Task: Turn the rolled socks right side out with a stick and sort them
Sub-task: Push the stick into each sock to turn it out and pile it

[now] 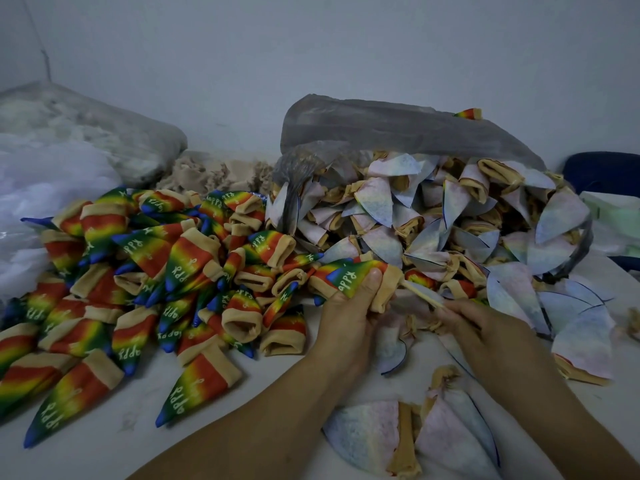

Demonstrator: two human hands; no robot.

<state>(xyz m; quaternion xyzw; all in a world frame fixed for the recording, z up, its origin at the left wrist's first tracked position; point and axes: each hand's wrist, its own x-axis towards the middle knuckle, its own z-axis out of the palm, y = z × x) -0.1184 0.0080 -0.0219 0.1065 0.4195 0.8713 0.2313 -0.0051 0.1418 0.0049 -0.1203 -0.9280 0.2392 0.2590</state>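
My left hand [349,306] grips a rainbow sock [356,277] with a tan cuff, its bright printed side outward. A thin wooden stick [420,294] pokes out of the cuff toward the right, and my right hand [485,327] pinches its near end. A pile of rainbow socks [138,271], turned right side out, covers the table's left half. Pale inside-out socks [433,216] spill from a grey plastic bag [398,126] at the back right. More pale socks [415,438] lie under my forearms.
A clear plastic bag [41,188] with whitish contents sits at the far left, beige fabric [214,174] behind the rainbow pile. A dark blue object [602,171] stands at the right edge. Bare white table [249,410] shows in front, a wall behind.
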